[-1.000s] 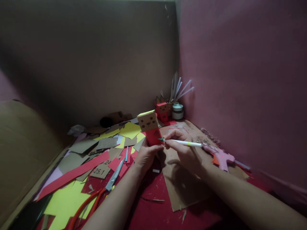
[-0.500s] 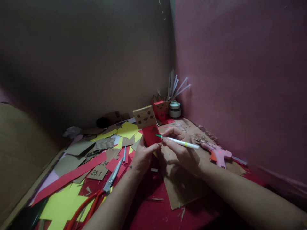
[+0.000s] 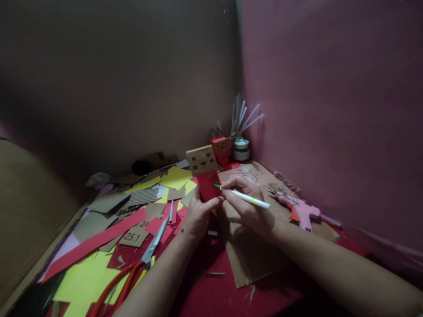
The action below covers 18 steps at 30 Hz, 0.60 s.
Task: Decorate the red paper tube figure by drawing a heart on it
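The left hand (image 3: 198, 214) grips a cardboard figure (image 3: 205, 169) by its red lower part (image 3: 208, 189), the head above the fingers, while the right hand (image 3: 246, 203) pinches a white pen (image 3: 250, 199), green tip (image 3: 217, 186) just ahead of its fingers at the red front, a pink glue gun (image 3: 304, 212) to their right.

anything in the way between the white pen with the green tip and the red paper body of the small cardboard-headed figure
Nothing visible: the right hand holds the white, green-tipped pen with its tip at the red paper body; contact is unclear. The left hand grips the body lower down, below the tip.
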Each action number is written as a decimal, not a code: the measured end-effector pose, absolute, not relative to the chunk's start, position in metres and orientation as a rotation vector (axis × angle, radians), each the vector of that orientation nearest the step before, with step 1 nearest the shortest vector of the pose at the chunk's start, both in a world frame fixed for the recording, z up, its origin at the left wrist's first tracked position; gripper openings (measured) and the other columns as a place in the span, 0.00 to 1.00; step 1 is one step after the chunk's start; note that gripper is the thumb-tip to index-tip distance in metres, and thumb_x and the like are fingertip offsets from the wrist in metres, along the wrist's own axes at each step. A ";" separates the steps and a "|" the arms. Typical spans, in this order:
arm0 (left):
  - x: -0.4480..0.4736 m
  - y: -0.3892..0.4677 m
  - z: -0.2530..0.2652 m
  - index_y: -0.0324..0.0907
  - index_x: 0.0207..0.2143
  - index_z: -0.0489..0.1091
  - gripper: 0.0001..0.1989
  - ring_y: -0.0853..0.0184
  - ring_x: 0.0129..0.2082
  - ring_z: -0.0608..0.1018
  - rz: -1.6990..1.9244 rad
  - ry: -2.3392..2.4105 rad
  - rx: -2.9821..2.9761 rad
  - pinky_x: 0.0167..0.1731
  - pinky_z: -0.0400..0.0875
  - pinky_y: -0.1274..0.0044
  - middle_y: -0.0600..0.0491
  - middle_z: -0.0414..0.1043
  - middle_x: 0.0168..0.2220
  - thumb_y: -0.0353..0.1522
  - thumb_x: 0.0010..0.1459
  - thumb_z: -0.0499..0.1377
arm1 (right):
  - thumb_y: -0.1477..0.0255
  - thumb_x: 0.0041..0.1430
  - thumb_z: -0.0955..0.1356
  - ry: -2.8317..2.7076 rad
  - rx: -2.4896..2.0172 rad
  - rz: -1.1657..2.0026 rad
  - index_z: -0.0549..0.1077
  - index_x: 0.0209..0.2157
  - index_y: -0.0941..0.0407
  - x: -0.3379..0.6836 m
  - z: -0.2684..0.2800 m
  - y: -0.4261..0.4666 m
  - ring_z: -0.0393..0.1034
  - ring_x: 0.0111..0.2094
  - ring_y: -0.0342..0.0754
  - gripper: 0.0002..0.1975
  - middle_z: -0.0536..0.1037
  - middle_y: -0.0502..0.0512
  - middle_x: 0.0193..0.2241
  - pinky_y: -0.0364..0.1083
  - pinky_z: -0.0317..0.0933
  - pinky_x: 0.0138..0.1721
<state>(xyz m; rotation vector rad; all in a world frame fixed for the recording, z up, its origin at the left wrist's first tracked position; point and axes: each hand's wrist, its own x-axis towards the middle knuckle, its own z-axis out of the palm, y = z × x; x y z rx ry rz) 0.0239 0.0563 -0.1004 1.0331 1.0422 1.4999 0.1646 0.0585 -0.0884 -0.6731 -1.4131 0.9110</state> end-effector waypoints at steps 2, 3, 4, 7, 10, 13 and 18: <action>0.024 0.056 -0.101 0.43 0.41 0.77 0.23 0.59 0.35 0.82 1.495 1.044 1.043 0.37 0.75 0.73 0.51 0.83 0.37 0.26 0.39 0.72 | 0.73 0.56 0.70 -1.435 -0.679 0.894 0.76 0.30 0.52 0.165 -0.090 0.059 0.65 0.26 0.45 0.01 0.73 0.48 0.25 0.45 0.59 0.29; 0.024 0.056 -0.101 0.43 0.42 0.77 0.23 0.59 0.35 0.82 1.493 1.044 1.049 0.38 0.75 0.73 0.51 0.83 0.38 0.26 0.39 0.72 | 0.73 0.56 0.70 -1.445 -0.679 0.891 0.76 0.30 0.52 0.166 -0.090 0.059 0.65 0.26 0.45 0.02 0.74 0.48 0.24 0.45 0.59 0.29; 0.024 0.056 -0.101 0.43 0.43 0.77 0.24 0.59 0.36 0.82 1.490 1.046 1.055 0.38 0.75 0.72 0.51 0.84 0.39 0.26 0.40 0.72 | 0.73 0.55 0.70 -1.453 -0.681 0.893 0.76 0.30 0.52 0.166 -0.090 0.059 0.65 0.26 0.45 0.02 0.73 0.48 0.24 0.45 0.59 0.28; 0.023 0.055 -0.101 0.42 0.44 0.77 0.24 0.60 0.34 0.82 1.484 1.061 1.065 0.38 0.76 0.72 0.50 0.84 0.39 0.27 0.41 0.72 | 0.72 0.56 0.70 -1.450 -0.688 0.926 0.76 0.30 0.53 0.167 -0.089 0.058 0.64 0.25 0.44 0.01 0.73 0.47 0.23 0.45 0.58 0.27; 0.022 0.055 -0.102 0.43 0.43 0.77 0.24 0.60 0.33 0.82 1.485 1.074 1.069 0.38 0.76 0.71 0.51 0.83 0.36 0.27 0.41 0.72 | 0.70 0.58 0.70 -1.411 -0.696 0.921 0.76 0.31 0.53 0.166 -0.087 0.058 0.66 0.27 0.44 0.03 0.74 0.48 0.26 0.45 0.59 0.28; 0.022 0.055 -0.103 0.43 0.44 0.76 0.24 0.60 0.33 0.82 1.479 1.078 1.077 0.38 0.76 0.70 0.51 0.83 0.36 0.28 0.41 0.73 | 0.69 0.59 0.70 -1.404 -0.709 0.899 0.76 0.31 0.53 0.166 -0.087 0.059 0.67 0.28 0.45 0.04 0.75 0.49 0.27 0.45 0.60 0.29; 0.023 0.055 -0.104 0.43 0.43 0.75 0.23 0.60 0.33 0.82 1.478 1.085 1.095 0.38 0.76 0.71 0.51 0.82 0.38 0.28 0.42 0.73 | 0.72 0.57 0.70 -1.442 -0.711 0.866 0.76 0.31 0.53 0.166 -0.092 0.061 0.69 0.28 0.45 0.01 0.76 0.49 0.27 0.47 0.61 0.32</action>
